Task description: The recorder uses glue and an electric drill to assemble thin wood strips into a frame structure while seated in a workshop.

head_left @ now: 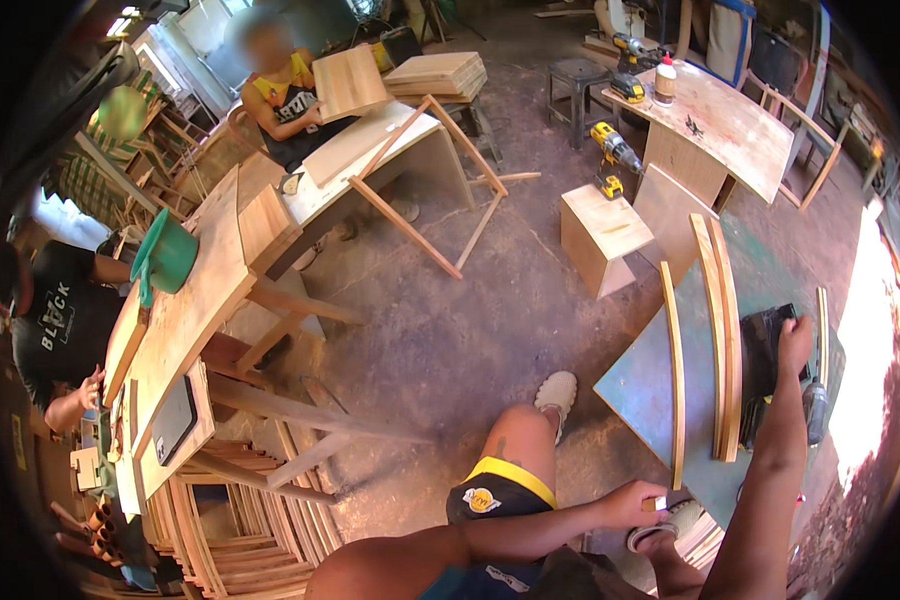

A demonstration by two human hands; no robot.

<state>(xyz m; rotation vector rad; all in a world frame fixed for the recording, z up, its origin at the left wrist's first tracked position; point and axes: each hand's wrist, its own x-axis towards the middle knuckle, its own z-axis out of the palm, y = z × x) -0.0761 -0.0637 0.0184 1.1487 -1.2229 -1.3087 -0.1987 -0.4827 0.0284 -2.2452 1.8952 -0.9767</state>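
Note:
My left hand is closed around a small piece with a pale square end, perhaps wood; its length is hidden. My right hand reaches out and grips the edge of a black case or bag lying on the green board. Beside the case, two long wooden strips lie side by side, with a single strip to their left. A dark power tool lies right of my forearm, and short thin strips show past my right hand.
A yellow drill stands on a wooden box. Behind it, a table bears a glue bottle. One person holds a wood panel at the far bench; another stands left, near a green bucket. Wooden frames are stacked lower left.

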